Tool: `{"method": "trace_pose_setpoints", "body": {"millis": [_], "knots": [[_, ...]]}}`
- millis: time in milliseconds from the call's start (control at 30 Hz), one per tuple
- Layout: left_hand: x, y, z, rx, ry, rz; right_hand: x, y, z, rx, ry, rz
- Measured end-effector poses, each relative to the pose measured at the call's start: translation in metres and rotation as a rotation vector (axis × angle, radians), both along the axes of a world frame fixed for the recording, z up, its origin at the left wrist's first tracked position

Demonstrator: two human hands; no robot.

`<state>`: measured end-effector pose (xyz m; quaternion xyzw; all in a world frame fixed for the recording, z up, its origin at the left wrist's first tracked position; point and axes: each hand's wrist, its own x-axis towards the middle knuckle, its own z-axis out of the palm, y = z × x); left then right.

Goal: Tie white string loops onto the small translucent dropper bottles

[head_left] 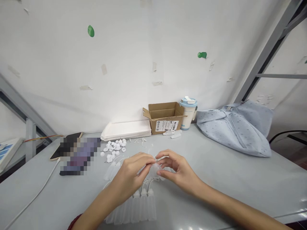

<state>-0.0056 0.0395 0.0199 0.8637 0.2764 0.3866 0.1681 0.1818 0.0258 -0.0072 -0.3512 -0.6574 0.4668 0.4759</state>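
My left hand (130,174) and my right hand (176,169) meet over the middle of the grey table (227,182). Both pinch a small clear plastic bottle (154,169) between their fingertips; the left fingers are at its top, the right fingers curl round its side. Several more clear bottles (141,204) lie side by side just below the hands, near the table's front edge. A scatter of small white caps (114,147) lies to the upper left of the hands.
A stack of white sheets (127,129), an open cardboard box (164,117) and a white cup with a blue lid (188,112) stand by the wall. A blue fabric bag (236,127) lies right. A phone (62,148) with cable lies left.
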Motion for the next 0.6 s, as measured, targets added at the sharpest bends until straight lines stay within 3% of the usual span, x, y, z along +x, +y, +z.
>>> {"method": "trace_pose_setpoints", "body": {"millis": [267, 600], "knots": [[0.0027, -0.0024, -0.0005, 0.144, -0.006, 0.006, 0.0022, 0.0011, 0.0034, -0.030, 0.014, -0.009], [0.0048, -0.0051, 0.0002, 0.152, -0.028, 0.050, 0.0041, 0.0002, 0.0097, -0.287, 0.150, 0.017]]}}
